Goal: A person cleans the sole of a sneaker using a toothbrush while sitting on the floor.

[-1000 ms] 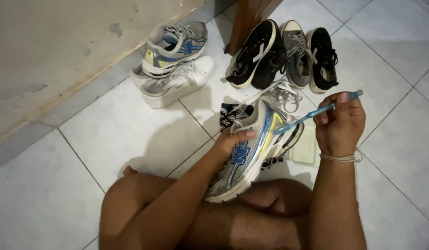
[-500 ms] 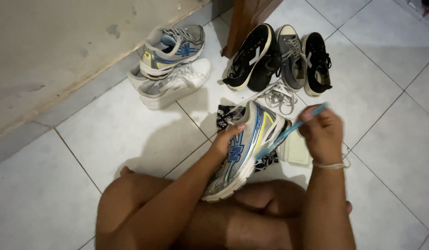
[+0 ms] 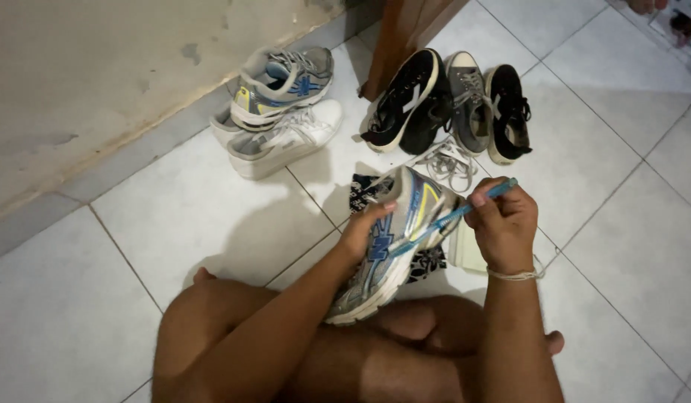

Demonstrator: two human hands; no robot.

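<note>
Left hand (image 3: 364,231) is wrapped around a silver running shoe with blue and yellow trim (image 3: 390,242), propped over the crossed legs on the tiled floor (image 3: 196,209), while right hand (image 3: 502,224) pinches a blue toothbrush (image 3: 454,216), bristle end on the shoe's side.

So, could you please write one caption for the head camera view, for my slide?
Seated on tiled floor, left hand steadies a silver-blue running shoe while right hand brushes it with a blue toothbrush.
</note>
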